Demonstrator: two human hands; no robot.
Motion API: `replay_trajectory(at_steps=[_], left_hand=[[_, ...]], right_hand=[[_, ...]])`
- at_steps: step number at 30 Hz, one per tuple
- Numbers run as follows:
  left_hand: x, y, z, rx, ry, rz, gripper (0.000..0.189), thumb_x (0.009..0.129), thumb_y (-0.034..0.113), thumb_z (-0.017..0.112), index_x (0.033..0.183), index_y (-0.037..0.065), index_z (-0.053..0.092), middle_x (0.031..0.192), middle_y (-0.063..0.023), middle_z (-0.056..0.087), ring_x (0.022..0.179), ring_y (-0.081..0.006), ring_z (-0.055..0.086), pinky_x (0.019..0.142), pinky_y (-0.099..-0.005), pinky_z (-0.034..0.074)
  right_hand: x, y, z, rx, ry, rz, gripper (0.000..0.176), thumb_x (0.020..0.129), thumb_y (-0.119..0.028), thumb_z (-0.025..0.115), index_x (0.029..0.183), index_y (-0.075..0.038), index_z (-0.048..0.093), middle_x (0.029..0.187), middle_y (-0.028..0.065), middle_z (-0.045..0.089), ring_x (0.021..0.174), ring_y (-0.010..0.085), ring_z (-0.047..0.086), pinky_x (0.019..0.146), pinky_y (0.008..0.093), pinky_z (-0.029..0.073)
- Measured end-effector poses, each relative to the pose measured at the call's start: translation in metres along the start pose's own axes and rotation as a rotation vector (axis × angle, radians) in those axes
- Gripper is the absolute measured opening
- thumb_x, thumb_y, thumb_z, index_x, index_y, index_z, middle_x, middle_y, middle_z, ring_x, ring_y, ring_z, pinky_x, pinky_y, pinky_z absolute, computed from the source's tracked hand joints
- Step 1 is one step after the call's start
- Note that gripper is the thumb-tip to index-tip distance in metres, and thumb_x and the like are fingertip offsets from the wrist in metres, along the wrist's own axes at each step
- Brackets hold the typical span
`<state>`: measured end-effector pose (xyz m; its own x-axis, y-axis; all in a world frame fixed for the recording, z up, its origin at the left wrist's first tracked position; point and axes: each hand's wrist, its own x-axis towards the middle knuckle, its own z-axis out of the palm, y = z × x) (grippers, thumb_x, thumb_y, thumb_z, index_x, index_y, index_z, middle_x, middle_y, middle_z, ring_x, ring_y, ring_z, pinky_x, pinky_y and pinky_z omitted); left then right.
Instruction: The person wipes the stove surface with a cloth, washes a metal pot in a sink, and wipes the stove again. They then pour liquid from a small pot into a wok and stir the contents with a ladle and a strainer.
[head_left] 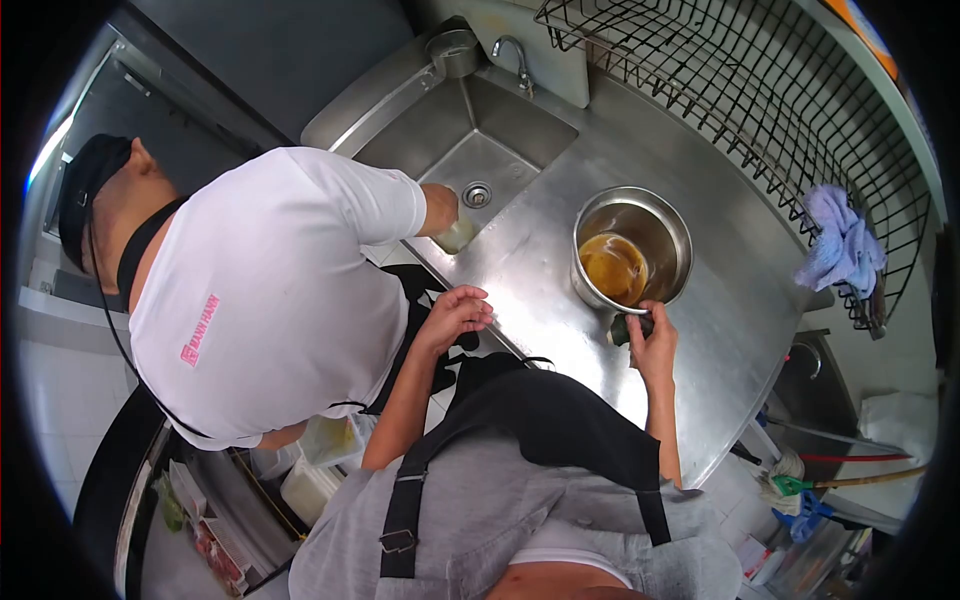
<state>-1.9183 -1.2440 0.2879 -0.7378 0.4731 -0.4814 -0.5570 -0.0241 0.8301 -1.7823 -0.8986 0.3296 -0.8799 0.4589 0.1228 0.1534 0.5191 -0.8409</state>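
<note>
Your right hand (653, 347) is closed around a dark green pad (626, 326), thumb and fingers pinching it so that only its upper edge shows past your knuckles. The pad sits low against the near side of the steel pot (650, 228), touching or just short of its wall; which of the two you cannot tell from here. The pot stands upright on the steel counter (560, 260), with a brownish liquid pooled in its bottom. Your left hand (456, 314) rests at the counter's near edge, well apart from the pot, its fingers curled into a loose fist with nothing showing in it. To your left a co-worker (270, 290) in a white shirt and dark cap bends over the sink (480, 140), one hand holding a pale container (456, 236) at the sink's front rim, near the drain (477, 194). The faucet (516, 58) rises at the far corner of the basin. Beyond the pot, a wire rack (740, 90) runs along the back of the counter, and a blue cloth (840, 245) hangs over its right end.
</note>
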Motion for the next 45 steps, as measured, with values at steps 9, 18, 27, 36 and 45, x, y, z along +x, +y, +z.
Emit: replay_trajectory(at_steps=[9, 18, 27, 36, 45], left_hand=[[-0.002, 0.007, 0.014, -0.059, -0.073, -0.001, 0.016, 0.096, 0.014, 0.056, 0.110, 0.006, 0.058, 0.098, -0.0081, 0.066, 0.087, -0.0188, 0.066, 0.076, -0.0303, 0.053], [0.022, 0.032, 0.077, 0.023, -0.257, -0.021, 0.021, 0.092, 0.016, 0.060, 0.110, 0.006, 0.056, 0.097, -0.0068, 0.064, 0.088, -0.0178, 0.066, 0.076, -0.0314, 0.053], [0.099, 0.048, 0.123, -0.047, 0.045, 0.084, 0.021, 0.081, 0.012, 0.071, 0.076, 0.010, 0.050, 0.064, -0.0042, 0.059, 0.049, -0.0145, 0.061, 0.046, -0.0262, 0.049], [0.144, 0.125, 0.011, -0.199, 0.331, 0.325, 0.019, 0.075, 0.003, 0.064, 0.067, 0.011, 0.049, 0.055, -0.0005, 0.050, 0.040, -0.0108, 0.048, 0.039, -0.0243, 0.041], [0.288, 0.136, -0.171, -0.392, 0.486, 0.349, 0.026, 0.075, -0.002, 0.062, 0.065, 0.011, 0.043, 0.054, -0.0035, 0.051, 0.038, -0.0144, 0.053, 0.035, -0.0246, 0.038]], right_hand=[[-0.001, -0.002, 0.002, -0.003, 0.028, -0.061, 0.020, 0.084, -0.006, 0.067, 0.100, -0.001, 0.057, 0.086, 0.0170, 0.067, 0.078, 0.0290, 0.067, 0.071, 0.0349, 0.051], [0.003, -0.013, 0.006, -0.127, 0.047, -0.006, 0.020, 0.082, -0.008, 0.070, 0.095, -0.001, 0.057, 0.076, 0.0185, 0.065, 0.070, 0.0322, 0.066, 0.065, 0.0368, 0.050], [0.020, -0.032, 0.032, -0.161, -0.014, -0.066, 0.022, 0.080, -0.011, 0.072, 0.095, 0.000, 0.059, 0.077, 0.0202, 0.067, 0.072, 0.0348, 0.067, 0.065, 0.0392, 0.051], [0.111, -0.105, 0.067, 0.033, -0.186, -0.161, 0.044, 0.081, -0.014, 0.072, 0.122, -0.005, 0.059, 0.080, 0.0141, 0.068, 0.072, 0.0236, 0.067, 0.069, 0.0343, 0.052], [0.296, -0.071, 0.179, 0.084, -0.215, 0.128, 0.027, 0.084, -0.015, 0.070, 0.102, 0.004, 0.068, 0.079, 0.0045, 0.066, 0.069, 0.0089, 0.059, 0.064, 0.0247, 0.048]])
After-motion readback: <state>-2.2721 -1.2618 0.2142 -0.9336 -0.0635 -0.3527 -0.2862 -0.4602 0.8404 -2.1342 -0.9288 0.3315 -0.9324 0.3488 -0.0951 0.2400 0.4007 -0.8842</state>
